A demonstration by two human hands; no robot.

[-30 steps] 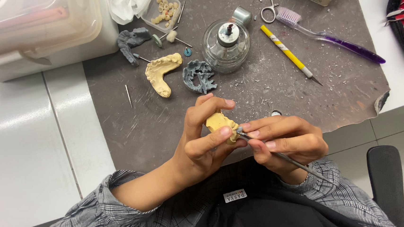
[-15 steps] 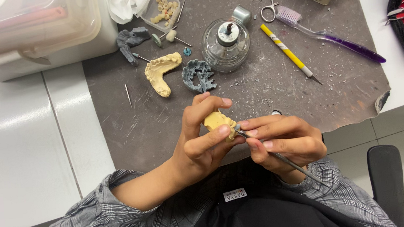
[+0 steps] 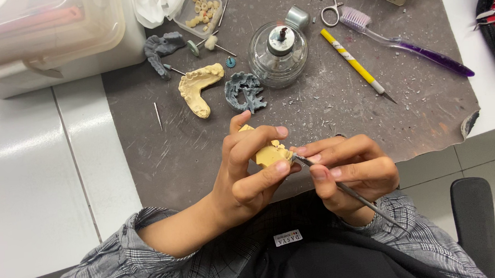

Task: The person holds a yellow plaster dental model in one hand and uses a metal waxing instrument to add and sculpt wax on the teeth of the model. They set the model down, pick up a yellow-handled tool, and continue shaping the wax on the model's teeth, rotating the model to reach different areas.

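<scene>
Firmly pinching yellow dental cast (image 3: 270,153) in left hand (image 3: 248,171) for steadiness; right hand (image 3: 348,169) clamped pen-style on metal carving tool (image 3: 350,194).

White countertop (image 3: 24,189), grey tiled floor (image 3: 481,157), black chair (image 3: 474,222).

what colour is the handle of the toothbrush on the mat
Translucent purple, on the toothbrush, seen in the head view.
</scene>
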